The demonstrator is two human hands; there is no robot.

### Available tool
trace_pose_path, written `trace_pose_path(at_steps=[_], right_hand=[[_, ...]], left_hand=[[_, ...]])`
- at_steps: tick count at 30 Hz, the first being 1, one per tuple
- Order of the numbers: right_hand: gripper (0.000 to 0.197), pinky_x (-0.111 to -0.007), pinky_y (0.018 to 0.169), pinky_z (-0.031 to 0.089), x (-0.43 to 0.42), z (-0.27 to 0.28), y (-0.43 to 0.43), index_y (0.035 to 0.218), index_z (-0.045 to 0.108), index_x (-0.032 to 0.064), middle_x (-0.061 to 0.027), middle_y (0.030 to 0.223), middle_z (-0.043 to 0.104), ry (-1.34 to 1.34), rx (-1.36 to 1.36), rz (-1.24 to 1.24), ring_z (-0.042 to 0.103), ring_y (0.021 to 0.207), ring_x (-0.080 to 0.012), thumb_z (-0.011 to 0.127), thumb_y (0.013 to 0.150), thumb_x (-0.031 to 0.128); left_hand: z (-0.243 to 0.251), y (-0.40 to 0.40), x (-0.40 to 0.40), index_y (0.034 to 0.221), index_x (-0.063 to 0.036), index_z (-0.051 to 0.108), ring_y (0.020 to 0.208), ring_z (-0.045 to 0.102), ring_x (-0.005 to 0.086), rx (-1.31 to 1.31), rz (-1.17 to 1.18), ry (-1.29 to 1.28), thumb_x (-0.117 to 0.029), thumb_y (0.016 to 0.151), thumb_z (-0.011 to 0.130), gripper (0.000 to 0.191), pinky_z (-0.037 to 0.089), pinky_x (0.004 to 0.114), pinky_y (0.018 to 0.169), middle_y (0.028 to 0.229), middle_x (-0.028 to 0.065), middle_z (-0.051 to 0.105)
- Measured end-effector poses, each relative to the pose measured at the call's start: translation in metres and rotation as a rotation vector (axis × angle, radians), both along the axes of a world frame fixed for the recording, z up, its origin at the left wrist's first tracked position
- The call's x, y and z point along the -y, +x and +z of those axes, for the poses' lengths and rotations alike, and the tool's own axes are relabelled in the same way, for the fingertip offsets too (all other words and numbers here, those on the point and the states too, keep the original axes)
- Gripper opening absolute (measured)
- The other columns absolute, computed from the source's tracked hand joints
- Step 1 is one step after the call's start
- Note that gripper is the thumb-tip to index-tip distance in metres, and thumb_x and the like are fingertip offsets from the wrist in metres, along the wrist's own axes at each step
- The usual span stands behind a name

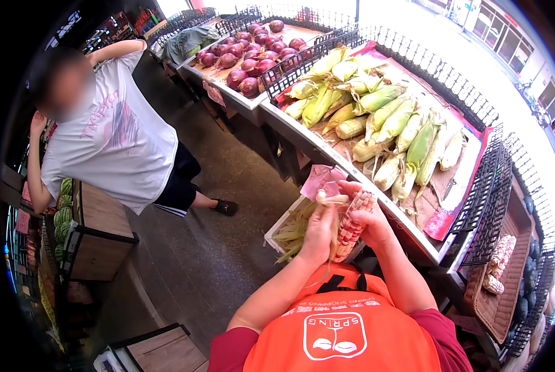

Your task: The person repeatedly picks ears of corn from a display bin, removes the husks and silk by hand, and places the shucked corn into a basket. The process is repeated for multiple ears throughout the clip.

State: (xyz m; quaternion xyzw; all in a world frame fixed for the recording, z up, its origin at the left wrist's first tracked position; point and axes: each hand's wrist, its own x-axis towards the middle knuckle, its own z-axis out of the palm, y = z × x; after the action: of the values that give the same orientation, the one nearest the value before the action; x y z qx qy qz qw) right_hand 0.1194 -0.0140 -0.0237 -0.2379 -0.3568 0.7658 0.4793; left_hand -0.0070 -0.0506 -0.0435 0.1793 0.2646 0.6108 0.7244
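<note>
In my right hand (369, 222) is an ear of red-and-white corn (351, 229), mostly bare of husk and held upright in front of the orange apron. My left hand (320, 232) grips the pale stalk end and husk (332, 198) beside the ear's upper part. Below both hands, a box (277, 232) holds stripped green husks (297, 231). A pink paper sign (318, 180) shows just beyond my fingers. On the stand ahead lies a heap of corn ears in husks (389, 116).
Red onions (254, 56) fill the neighbouring stand. A brown wicker basket (500, 297) at the right holds several bare corn ears (501, 255). A person in a white T-shirt (114, 125) stands at the left, near watermelons (63, 218). The metal stand edge (351, 172) runs close past my hands.
</note>
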Motion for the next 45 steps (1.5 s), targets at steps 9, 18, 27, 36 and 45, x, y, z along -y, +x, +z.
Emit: trace_pose_path(at_steps=[9,18,27,36,45], right_hand=[[0.017,-0.036,0.058,0.051,-0.044,-0.038,0.048,0.084,0.049,0.0090,-0.0045,0.070,0.056,-0.358,-0.354,-0.514,0.057,0.064,-0.0191,0.057,0.069,0.005],[0.022,-0.034,0.053,0.051,-0.038,-0.015,0.049,0.089,0.049,0.0084,-0.0054,0.070,0.056,-0.350,-0.235,-0.479,0.057,0.062,-0.0177,0.057,0.068,0.004],[0.023,-0.029,0.053,0.050,-0.026,0.008,0.042,0.086,0.050,0.0071,-0.0072,0.068,0.058,-0.389,-0.277,-0.432,0.059,0.059,-0.0186,0.061,0.067,0.002],[0.020,-0.034,0.055,0.052,-0.026,-0.009,0.053,0.084,0.050,0.0072,-0.0063,0.068,0.058,-0.395,-0.214,-0.508,0.059,0.060,-0.0171,0.060,0.067,0.004],[0.009,-0.030,0.053,0.050,-0.022,-0.017,0.060,0.074,0.049,0.0073,-0.0055,0.063,0.055,-0.486,-0.474,-0.619,0.056,0.056,-0.0173,0.057,0.069,0.006]], left_hand=[[0.006,-0.038,0.021,0.074,-0.0111,0.045,0.041,0.019,0.0081,0.230,0.065,-0.129,-0.024,0.093,0.035,0.025,0.033,0.026,0.059,0.049,-0.0051,0.023],[0.016,-0.027,0.026,0.110,-0.0059,0.047,0.058,0.041,0.0044,-0.368,-0.189,0.048,-0.013,0.091,0.046,0.021,0.037,0.019,0.058,0.086,-0.0003,0.052],[0.003,-0.013,0.009,0.121,-0.0086,0.041,0.060,0.042,0.0007,-0.463,-0.633,0.056,-0.028,0.086,0.055,0.042,0.033,0.016,0.048,0.093,-0.0031,0.057],[-0.003,-0.012,0.001,0.097,-0.0048,0.057,0.054,0.038,0.0022,-0.586,-0.757,0.006,-0.040,0.085,0.053,0.037,0.029,0.017,0.048,0.070,-0.0045,0.050],[0.007,0.010,0.013,0.089,-0.0026,0.060,0.064,0.043,0.0014,-0.630,-0.416,0.230,-0.026,0.086,0.056,0.024,0.033,0.018,0.054,0.074,-0.0054,0.053]])
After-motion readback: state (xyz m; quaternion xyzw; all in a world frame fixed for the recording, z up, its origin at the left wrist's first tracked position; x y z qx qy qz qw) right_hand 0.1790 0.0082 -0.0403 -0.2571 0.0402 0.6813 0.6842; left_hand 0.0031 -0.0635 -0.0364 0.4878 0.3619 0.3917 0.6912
